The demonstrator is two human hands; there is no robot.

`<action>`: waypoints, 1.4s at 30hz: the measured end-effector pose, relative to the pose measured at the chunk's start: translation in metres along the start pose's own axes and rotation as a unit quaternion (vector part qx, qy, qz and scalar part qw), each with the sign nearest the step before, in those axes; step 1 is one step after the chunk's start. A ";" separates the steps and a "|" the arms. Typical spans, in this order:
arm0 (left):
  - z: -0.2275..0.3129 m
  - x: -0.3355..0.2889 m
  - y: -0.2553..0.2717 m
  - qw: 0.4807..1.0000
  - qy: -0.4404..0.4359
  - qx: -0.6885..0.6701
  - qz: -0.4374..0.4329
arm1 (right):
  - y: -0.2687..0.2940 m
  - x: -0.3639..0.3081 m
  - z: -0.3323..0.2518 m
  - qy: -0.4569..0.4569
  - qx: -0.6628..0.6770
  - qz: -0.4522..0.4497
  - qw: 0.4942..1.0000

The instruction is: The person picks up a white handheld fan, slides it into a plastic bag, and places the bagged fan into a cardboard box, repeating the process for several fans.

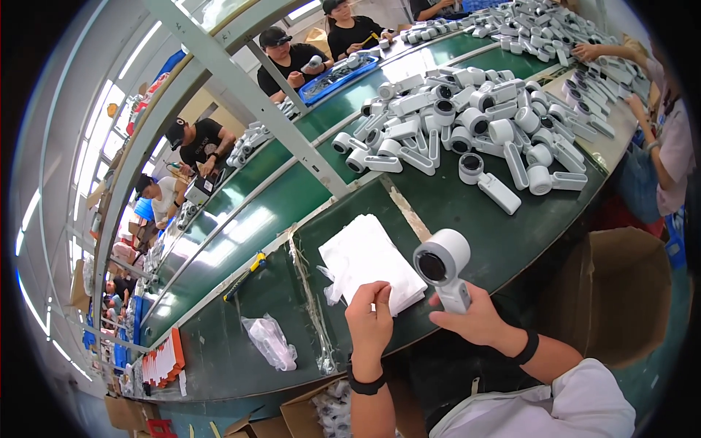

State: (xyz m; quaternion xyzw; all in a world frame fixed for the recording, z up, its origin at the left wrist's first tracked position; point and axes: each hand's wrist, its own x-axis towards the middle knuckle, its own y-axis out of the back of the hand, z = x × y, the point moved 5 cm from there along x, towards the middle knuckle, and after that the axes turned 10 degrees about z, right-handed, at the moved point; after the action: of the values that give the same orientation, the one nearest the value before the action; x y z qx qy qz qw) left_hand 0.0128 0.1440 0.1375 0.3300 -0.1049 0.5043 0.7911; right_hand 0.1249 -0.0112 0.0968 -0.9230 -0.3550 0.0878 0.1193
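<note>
My right hand (478, 319) is closed round the lower handle of a white handheld fan (443, 257), its round head up with the dark round face turned left. At the near edge of a stack of thin white sheets or bags (369, 255), my left hand (371, 321) is closed in a pinch on the edge of one white sheet; the fingertips partly hide it. Beyond the stack, a large heap of similar white and grey fans (467, 120) covers the green bench. One loose fan (499, 193) lies at the near side of that heap.
A fan in a clear bag (270, 342) and a yellow-and-black cutter (246, 276) lie left on the bench (307, 252). Orange-edged white cards (164, 361) stand farther left. A metal post (255, 95) rises ahead. Cardboard boxes (621, 292) sit below; co-workers sit across and at right.
</note>
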 end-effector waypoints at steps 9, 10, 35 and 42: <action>-0.001 -0.015 -0.008 0.982 0.115 -0.148 0.006 | -0.026 0.032 0.002 0.089 -0.161 0.116 0.976; -0.002 -0.017 -0.009 0.983 0.114 -0.147 0.008 | -0.025 0.034 0.002 0.103 -0.162 0.137 0.972; -0.006 -0.026 -0.013 0.984 0.139 -0.107 0.042 | 0.048 -0.009 -0.061 -0.063 -0.333 -0.274 0.900; -0.012 -0.031 -0.012 0.956 0.219 -0.192 -0.021 | 0.032 0.025 -0.035 -0.120 -0.246 -0.385 0.882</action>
State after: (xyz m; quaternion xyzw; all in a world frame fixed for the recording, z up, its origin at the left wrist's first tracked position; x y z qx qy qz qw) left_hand 0.0066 0.1253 0.1082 0.0555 -0.0172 0.5179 0.8534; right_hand 0.1717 -0.0226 0.1193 -0.6958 -0.7041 0.0553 -0.1304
